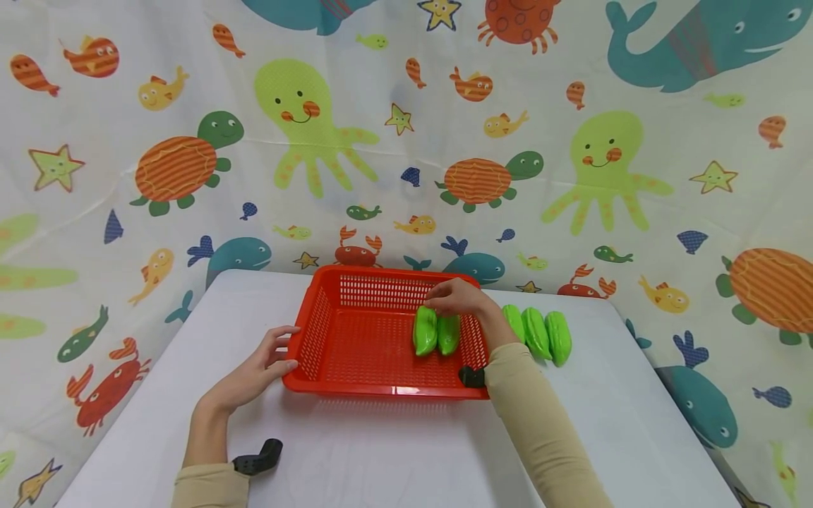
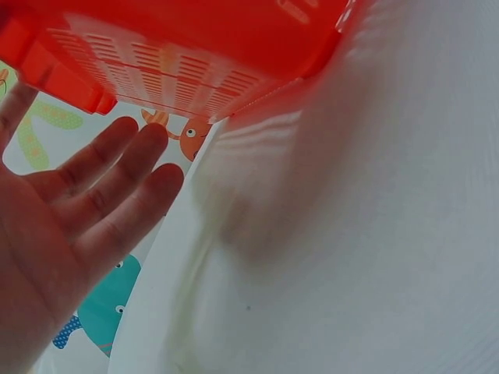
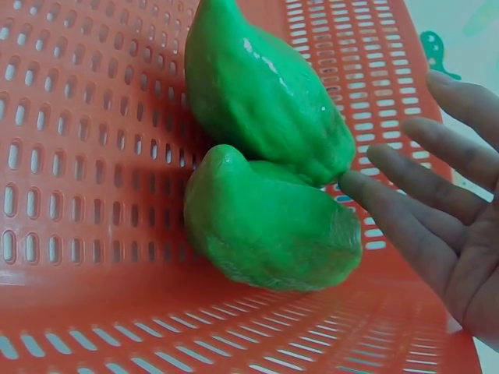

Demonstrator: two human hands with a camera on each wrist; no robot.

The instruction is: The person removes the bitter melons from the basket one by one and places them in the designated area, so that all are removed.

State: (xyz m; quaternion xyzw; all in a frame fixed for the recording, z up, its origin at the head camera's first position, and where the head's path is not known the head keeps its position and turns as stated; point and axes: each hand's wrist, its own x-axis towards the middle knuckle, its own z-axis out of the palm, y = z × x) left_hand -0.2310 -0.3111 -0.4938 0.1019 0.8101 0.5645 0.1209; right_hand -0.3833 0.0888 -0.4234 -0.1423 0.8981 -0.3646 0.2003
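Observation:
A red plastic basket (image 1: 375, 339) with slotted walls stands on the white table. Inside it, at the right, two glossy green pepper-shaped vegetables lie side by side, one on the left (image 1: 425, 331) and one on the right (image 1: 449, 337). My right hand (image 1: 459, 296) is over the basket at their far ends. In the right wrist view its fingers are spread and fairly straight, and one fingertip meets the end of a green vegetable (image 3: 265, 93). My left hand (image 1: 254, 370) is at the basket's left rim with fingers extended; the left wrist view shows the palm beside the basket wall (image 2: 171, 74).
Outside the basket to the right, three more green vegetables (image 1: 536, 331) lie in a row on the table (image 1: 381, 451), one partly behind my right forearm. A curtain (image 1: 394, 212) printed with sea animals hangs right behind the table. Black wrist cameras sit on both arms.

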